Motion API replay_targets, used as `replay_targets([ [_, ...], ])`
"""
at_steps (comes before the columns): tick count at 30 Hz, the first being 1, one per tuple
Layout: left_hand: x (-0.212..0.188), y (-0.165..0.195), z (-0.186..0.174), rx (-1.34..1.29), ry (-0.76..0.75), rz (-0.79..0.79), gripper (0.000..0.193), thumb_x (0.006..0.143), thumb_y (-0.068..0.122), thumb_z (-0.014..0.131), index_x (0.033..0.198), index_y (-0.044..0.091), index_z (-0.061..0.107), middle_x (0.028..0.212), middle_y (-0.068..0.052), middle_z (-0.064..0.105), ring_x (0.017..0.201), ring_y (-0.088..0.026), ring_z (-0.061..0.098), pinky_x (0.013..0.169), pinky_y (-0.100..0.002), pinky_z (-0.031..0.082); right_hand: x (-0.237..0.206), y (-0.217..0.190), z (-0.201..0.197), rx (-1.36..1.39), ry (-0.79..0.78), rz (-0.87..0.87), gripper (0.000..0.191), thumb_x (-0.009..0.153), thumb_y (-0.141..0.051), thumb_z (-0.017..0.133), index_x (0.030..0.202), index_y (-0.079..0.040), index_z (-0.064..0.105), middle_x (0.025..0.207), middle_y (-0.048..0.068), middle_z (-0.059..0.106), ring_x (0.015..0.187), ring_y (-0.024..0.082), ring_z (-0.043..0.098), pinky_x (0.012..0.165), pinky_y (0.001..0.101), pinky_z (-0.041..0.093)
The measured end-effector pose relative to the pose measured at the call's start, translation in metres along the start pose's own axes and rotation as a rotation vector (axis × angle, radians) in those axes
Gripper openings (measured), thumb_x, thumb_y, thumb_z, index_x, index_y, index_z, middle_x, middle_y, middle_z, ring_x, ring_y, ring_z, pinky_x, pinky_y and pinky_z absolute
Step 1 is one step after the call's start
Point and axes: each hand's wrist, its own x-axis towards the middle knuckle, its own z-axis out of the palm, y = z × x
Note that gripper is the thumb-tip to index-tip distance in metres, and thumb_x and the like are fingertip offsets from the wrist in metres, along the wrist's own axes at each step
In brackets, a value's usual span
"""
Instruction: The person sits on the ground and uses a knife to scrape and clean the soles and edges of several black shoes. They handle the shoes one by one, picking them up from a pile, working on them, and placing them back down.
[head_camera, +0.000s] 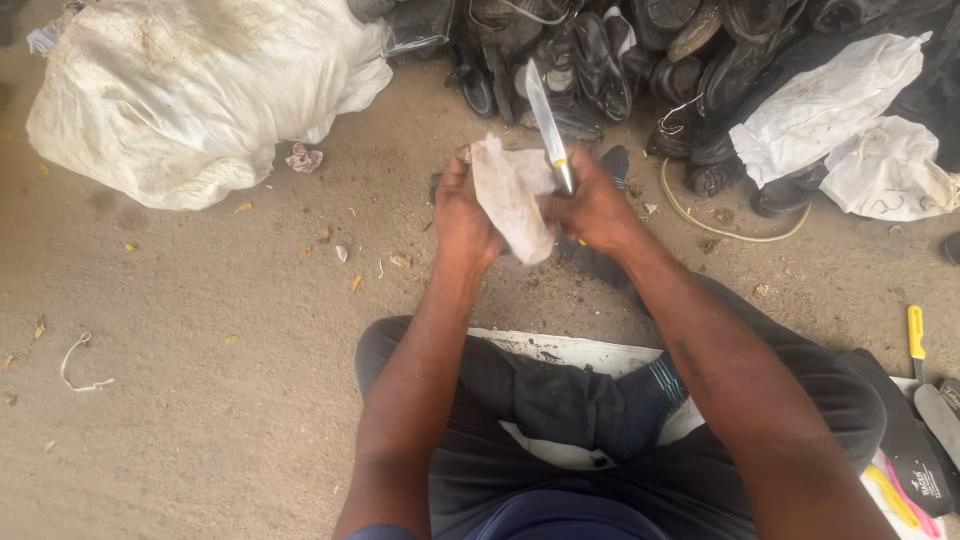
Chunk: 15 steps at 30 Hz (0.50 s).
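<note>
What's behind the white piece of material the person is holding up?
Both hands grip the white piece: left hand, right hand, which also holds a knife rising above it. Past it lie sandy ground and a pile of black shoes. Anything directly behind the piece is covered.

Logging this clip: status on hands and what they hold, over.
Left hand grips white cloth. Right hand shut on knife, blade up. Black shoe pile beyond, not touching.

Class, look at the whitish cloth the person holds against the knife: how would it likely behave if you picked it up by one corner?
The cloth would probably droop: it already folds and creases between the left hand and right hand. It seems light, since fingers alone hold it up. It likely won't slip, looking rough beside the knife.
</note>
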Motion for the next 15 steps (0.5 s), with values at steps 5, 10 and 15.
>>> replay_targets([
  [5, 0.003, -0.004, -0.019, 0.404, -0.154, 0.033, 0.027, 0.103, -0.002, 0.062, 0.128, 0.002, 0.068, 0.111, -0.013, 0.072, 0.094, -0.021, 0.069, 0.081, -0.036, 0.061, 0.002, 0.087, 0.001, 0.351, 0.221, -0.208, 0.033, 0.1, 0.001, 0.075, 0.12, -0.001, 0.048, 0.075, 0.009, 0.061, 0.052, 0.012, 0.055, 0.042, 0.0275, 0.043],
  [10, -0.003, 0.022, -0.108, 1.423, 0.241, 0.161, 0.022, 0.096, 0.012, 0.07, 0.117, 0.008, 0.072, 0.112, -0.01, 0.076, 0.099, -0.021, 0.075, 0.085, -0.036, 0.064, -0.058, 0.105, -0.107, 0.316, 0.456, -0.14, 0.061, 0.094, 0.002, 0.074, 0.144, 0.002, 0.038, 0.087, 0.006, 0.062, 0.06, 0.011, 0.058, 0.051, 0.0265, 0.05],
  [15, -0.044, 0.033, -0.197, 2.18, 0.059, -0.361, 0.05, 0.087, 0.033, 0.077, 0.131, 0.013, 0.064, 0.134, -0.017, 0.062, 0.127, -0.035, 0.059, 0.103, -0.05, 0.051, -0.167, 0.076, -0.212, -0.057, 0.682, 0.221, 0.059, 0.094, -0.001, 0.071, 0.142, 0.002, 0.038, 0.086, 0.01, 0.064, 0.058, 0.015, 0.06, 0.049, 0.0285, 0.05],
])
